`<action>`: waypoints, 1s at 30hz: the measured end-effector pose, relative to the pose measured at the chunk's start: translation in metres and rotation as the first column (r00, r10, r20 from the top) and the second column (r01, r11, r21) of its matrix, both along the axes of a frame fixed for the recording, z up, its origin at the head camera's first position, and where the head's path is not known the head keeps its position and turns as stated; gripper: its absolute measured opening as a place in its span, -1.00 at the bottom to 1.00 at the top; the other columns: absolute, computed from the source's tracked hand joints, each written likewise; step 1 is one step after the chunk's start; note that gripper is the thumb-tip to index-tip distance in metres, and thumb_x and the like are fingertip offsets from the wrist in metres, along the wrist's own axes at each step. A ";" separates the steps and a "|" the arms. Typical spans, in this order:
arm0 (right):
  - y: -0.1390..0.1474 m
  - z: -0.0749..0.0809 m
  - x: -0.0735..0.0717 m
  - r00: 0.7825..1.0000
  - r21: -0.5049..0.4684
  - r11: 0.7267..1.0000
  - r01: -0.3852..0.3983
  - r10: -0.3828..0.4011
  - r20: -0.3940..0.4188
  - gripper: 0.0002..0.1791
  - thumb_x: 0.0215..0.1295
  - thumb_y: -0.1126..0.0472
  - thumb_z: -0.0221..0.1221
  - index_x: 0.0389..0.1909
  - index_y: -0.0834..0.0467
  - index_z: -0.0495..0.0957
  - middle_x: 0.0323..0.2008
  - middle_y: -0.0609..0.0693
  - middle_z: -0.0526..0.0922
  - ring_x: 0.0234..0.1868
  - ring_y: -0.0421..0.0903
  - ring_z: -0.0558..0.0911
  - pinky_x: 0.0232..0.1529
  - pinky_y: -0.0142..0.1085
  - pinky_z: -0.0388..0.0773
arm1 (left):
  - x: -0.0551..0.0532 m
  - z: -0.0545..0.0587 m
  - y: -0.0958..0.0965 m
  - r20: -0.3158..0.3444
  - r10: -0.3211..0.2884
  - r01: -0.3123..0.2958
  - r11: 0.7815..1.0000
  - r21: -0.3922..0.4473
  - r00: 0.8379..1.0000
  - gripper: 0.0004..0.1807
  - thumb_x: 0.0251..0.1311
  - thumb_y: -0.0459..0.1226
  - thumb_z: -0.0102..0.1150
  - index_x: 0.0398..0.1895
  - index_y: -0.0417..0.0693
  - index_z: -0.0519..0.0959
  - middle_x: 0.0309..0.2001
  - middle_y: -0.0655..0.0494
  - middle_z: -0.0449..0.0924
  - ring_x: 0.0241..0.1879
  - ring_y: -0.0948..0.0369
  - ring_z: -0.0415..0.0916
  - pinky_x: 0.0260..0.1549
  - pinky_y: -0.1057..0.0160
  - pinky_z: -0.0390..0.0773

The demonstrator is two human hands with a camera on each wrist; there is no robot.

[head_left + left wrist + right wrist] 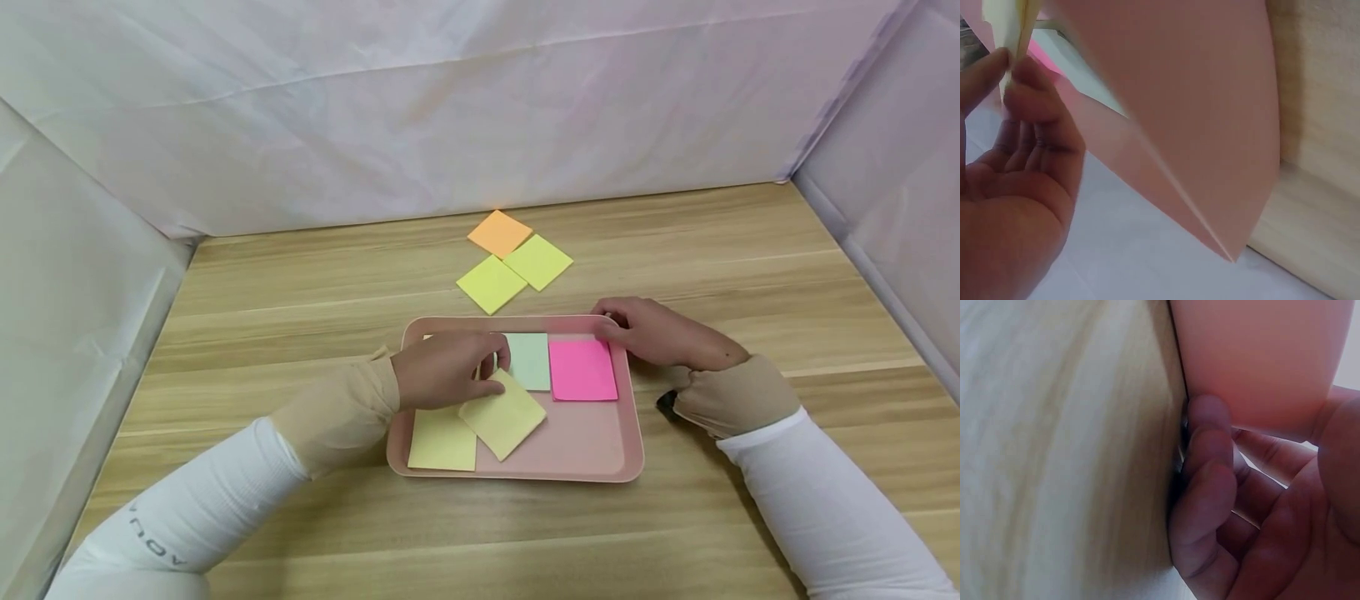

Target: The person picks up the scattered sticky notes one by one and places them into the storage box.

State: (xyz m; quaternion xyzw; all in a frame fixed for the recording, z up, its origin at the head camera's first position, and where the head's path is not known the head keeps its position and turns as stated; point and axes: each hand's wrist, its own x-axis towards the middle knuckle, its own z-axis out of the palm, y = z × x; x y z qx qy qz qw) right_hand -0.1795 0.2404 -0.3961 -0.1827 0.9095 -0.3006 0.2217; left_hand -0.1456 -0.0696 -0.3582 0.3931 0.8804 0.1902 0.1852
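Note:
Between thumb and fingers, my left hand pinches a pale yellow sticky note pad, tilted over the pink tray. In the left wrist view the pad shows edge-on at the fingertips. Another pale yellow pad lies at the tray's near left, partly under the held one. Along the tray's far side are a pale green pad and a bright pink pad. My right hand grips the tray's far right corner, thumb over the rim; its curled fingers sit low against the outer wall.
Beyond the tray, an orange pad and two yellow-green pads lie close together on the wooden table. A pale cloth hangs along the table's back edge, with further pale panels at both sides.

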 end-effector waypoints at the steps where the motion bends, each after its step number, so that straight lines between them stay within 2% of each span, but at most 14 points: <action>1: 0.000 0.000 0.000 1.000 0.001 1.000 0.000 0.000 -0.001 -0.80 0.54 0.04 0.03 -0.08 0.00 0.59 -0.37 -0.02 0.53 -0.30 -0.08 0.45 -0.23 -0.22 0.39 | 0.000 0.000 0.000 0.006 0.000 0.000 1.000 0.020 1.000 -0.81 0.24 -0.21 0.34 -0.16 -0.02 0.54 -0.44 0.27 0.55 -0.50 0.40 0.42 -0.41 0.45 0.46; 9: 0.000 0.000 -0.001 1.000 0.000 1.000 -0.004 0.004 -0.002 -0.80 0.55 0.06 0.02 -0.08 0.02 0.58 -0.39 -0.01 0.51 -0.33 -0.08 0.43 -0.27 -0.23 0.38 | 0.001 -0.001 -0.001 0.074 0.030 -0.038 0.993 0.116 0.997 -0.80 0.22 -0.26 0.36 -0.21 -0.03 0.50 -0.47 0.24 0.54 -0.48 0.40 0.45 -0.36 0.43 0.51; 14: 0.000 -0.001 -0.001 1.000 -0.004 1.000 -0.006 0.006 -0.001 -0.80 0.55 0.06 0.02 -0.08 0.02 0.58 -0.37 -0.02 0.52 -0.32 -0.08 0.44 -0.27 -0.23 0.38 | 0.001 -0.001 -0.002 0.126 0.067 -0.080 0.991 0.108 0.990 -0.78 0.21 -0.26 0.38 -0.28 -0.03 0.47 -0.46 0.20 0.54 -0.55 0.41 0.47 -0.44 0.43 0.51; 19: 0.000 0.000 -0.001 1.000 0.000 1.000 -0.002 0.002 0.004 -0.80 0.55 0.05 0.02 -0.07 0.01 0.59 -0.36 -0.02 0.53 -0.30 -0.08 0.45 -0.25 -0.23 0.39 | 0.004 -0.001 -0.002 0.135 0.088 -0.091 0.996 0.015 0.987 -0.76 0.17 -0.20 0.42 -0.34 -0.01 0.49 -0.50 0.24 0.52 -0.55 0.40 0.45 -0.46 0.41 0.47; 24: 0.000 0.000 0.000 1.000 -0.002 1.000 -0.002 0.002 0.005 -0.79 0.55 0.05 0.02 -0.05 0.01 0.59 -0.36 -0.02 0.53 -0.30 -0.07 0.45 -0.25 -0.23 0.39 | 0.007 -0.005 -0.002 0.099 0.059 -0.051 0.996 -0.077 0.993 -0.77 0.15 -0.10 0.43 -0.36 0.09 0.53 -0.56 0.32 0.49 -0.54 0.41 0.41 -0.46 0.40 0.42; 30: 0.000 0.000 0.000 1.000 -0.003 1.000 -0.007 0.007 -0.005 -0.79 0.55 0.04 0.02 -0.07 0.01 0.59 -0.36 -0.03 0.53 -0.30 -0.08 0.45 -0.25 -0.23 0.39 | 0.011 -0.005 0.000 0.038 0.023 -0.017 0.990 -0.138 0.999 -0.77 0.12 -0.07 0.45 -0.39 0.11 0.56 -0.60 0.36 0.48 -0.54 0.42 0.41 -0.48 0.38 0.40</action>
